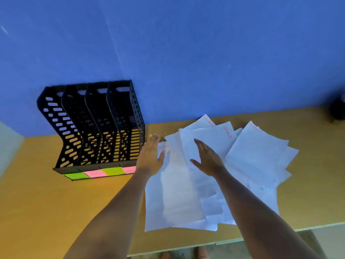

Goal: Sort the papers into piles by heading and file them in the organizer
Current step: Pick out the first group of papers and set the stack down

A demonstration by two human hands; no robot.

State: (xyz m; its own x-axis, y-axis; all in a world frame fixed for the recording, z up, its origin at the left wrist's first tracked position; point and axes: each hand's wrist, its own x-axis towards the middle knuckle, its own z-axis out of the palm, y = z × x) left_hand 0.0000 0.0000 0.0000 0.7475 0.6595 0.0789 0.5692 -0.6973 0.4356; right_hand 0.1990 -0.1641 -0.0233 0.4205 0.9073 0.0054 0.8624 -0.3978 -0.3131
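- Black file organizer (97, 128) stands against the blue wall (186, 53), slots open on top;
- bare tabletop (37, 202) in front of it;
- loose papers (205, 174) cover the right.

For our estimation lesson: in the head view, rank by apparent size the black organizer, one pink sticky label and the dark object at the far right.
1. Black plastic organizer
2. Dark object, cropped, farther away, so unsure
3. Pink sticky label

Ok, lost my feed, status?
Left hand and right hand open, flat over papers. Papers unsorted, fanned on desk. Organizer slots empty, unobstructed.
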